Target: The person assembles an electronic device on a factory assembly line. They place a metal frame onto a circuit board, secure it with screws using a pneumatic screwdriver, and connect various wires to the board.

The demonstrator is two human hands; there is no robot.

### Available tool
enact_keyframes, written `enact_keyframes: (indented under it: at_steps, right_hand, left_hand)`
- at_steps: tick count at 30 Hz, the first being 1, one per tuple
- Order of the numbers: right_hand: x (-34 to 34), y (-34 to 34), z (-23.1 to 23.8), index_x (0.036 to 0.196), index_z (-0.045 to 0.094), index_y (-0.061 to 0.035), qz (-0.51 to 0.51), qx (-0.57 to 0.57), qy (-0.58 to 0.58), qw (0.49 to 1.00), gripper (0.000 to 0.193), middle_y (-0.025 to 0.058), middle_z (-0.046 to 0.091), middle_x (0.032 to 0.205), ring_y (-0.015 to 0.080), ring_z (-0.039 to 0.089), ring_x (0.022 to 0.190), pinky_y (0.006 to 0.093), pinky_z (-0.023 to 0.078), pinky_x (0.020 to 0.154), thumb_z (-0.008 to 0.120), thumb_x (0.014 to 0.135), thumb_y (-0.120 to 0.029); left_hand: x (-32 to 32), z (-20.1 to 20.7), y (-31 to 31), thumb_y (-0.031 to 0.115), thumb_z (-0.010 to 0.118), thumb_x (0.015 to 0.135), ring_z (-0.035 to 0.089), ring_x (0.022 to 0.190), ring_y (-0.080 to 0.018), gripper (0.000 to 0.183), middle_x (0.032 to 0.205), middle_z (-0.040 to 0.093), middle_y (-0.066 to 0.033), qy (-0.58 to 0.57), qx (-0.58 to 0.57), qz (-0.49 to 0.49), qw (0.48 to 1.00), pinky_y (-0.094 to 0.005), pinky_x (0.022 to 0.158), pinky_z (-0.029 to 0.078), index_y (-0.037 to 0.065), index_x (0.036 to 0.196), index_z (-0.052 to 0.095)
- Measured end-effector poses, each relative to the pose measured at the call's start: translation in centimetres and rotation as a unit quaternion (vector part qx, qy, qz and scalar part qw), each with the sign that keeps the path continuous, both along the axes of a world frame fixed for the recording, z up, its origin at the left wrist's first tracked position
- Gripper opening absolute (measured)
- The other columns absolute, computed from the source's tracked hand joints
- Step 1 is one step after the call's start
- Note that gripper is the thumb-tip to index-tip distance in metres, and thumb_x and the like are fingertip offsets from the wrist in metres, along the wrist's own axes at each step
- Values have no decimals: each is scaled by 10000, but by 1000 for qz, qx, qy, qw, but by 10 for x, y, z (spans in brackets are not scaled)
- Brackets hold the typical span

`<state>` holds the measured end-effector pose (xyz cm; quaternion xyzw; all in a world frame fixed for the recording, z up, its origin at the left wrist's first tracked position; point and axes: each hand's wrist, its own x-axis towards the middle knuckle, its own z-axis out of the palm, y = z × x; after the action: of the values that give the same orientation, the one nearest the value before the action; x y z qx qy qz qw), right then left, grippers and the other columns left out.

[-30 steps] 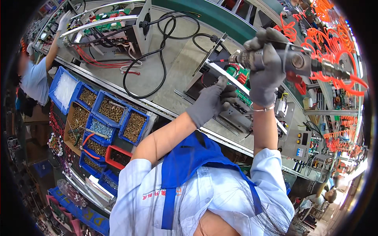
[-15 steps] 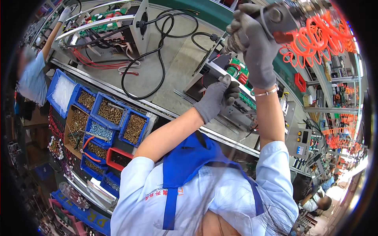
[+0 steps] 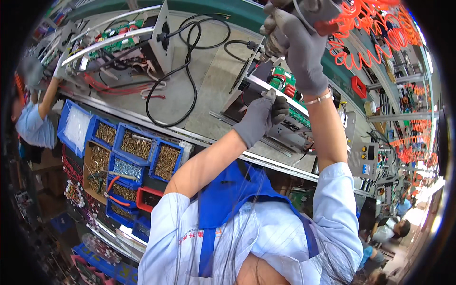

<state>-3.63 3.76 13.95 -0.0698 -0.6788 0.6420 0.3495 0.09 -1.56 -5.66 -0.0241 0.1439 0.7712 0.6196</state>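
The operator wears a light blue shirt and a blue apron [image 3: 237, 192]. Near left, blue bins [image 3: 131, 154] hold brass-coloured and pale blue small fasteners; a red bin [image 3: 141, 199] sits beside them, and a tool with orange handles [image 3: 111, 184] lies across the group.

Beyond the bins, the grey workbench [image 3: 209, 78] carries an open electronic unit [image 3: 292, 127], located on the right, directly ahead of the operator. Its green circuit board [image 3: 300, 118] is exposed, and a white rail [image 3: 260, 83] runs along its upper side.

The gloved left hand [image 3: 260, 116] is at the near side of the white rail. Its fingers are curled in together; whether they clamp anything cannot be told.

The gloved right hand [image 3: 304, 57] is raised above the far side of the unit, fingers clamped around a grey power tool [image 3: 319, 10]. The tool nose points down and left toward the unit's end panel; contact cannot be confirmed.

To the right stands a grey box with yellow knobs [image 3: 362, 164]. A black cable [image 3: 194, 92] lies looped on the bench. Far left, a co-worker [image 3: 35, 126] reaches toward a second open unit [image 3: 118, 45]. Coiled orange hoses [image 3: 365, 52] hang at far right.
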Motion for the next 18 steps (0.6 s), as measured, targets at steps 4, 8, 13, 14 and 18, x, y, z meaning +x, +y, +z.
enact_keyframes:
  at_steps: [4,8,13,14,18]
  right_hand:
    - [60,7,14,1082,567,11,-50,66,3,997,297,69,541,755,151,520,605,296,505,537,639,841,-147]
    - [152,-4,1,1098,530,8,-130,36,122,983,480,85,481,777,182,488,632,312,481,485,687,778,-313]
    - [241,-3,-26,1216,569,-22,-213,115,231,943,497,112,596,1002,176,557,718,338,514,626,655,772,-229]
    - [251,-3,-30,1217,574,-25,-230,96,231,940,497,109,599,994,172,555,717,333,507,631,657,775,-237]
    - [279,5,-37,1199,591,-42,-267,46,252,929,499,100,594,971,176,552,709,319,488,563,668,756,-258]
  left_hand:
    - [11,8,-16,-14,417,928,640,1049,-258,291,1162,591,-167,67,-14,-8,998,-324,954,555,-72,1201,499]
    - [28,16,-23,67,449,975,648,1068,-263,346,1244,580,-217,101,2,-79,992,-319,900,582,-68,1294,446]
    - [58,29,-10,335,517,1006,682,802,-158,399,951,662,-89,176,-4,-209,962,-226,622,572,26,1257,549]
    - [59,28,-6,358,524,1002,671,755,-142,405,928,660,-82,183,2,-225,957,-214,581,550,29,1234,566]
    - [79,4,11,366,581,976,545,614,-67,367,803,595,-20,155,-23,-226,962,-173,469,419,36,1134,617]
